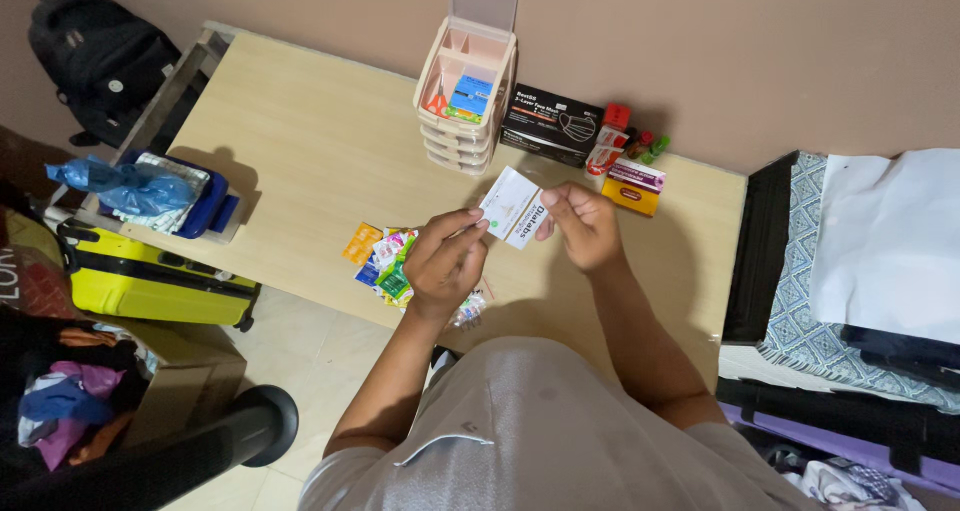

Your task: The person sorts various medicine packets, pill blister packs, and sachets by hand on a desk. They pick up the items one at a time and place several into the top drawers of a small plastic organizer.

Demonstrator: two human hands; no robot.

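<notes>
Top centre of the frame, a pink stacked organiser (462, 101) on the bench (300, 151) holds orange scissors (437, 101) and a blue packet (470, 96) in its open top tray. Mid-frame, a small white box (512, 207) is pinched by left hand (445, 261) and right hand (583, 226), fingers clamped on its ends

My left hand (445, 261) and right hand (583, 226) are raised close together. Both forearms angle inward, fingers curled in a pinch.
</notes>
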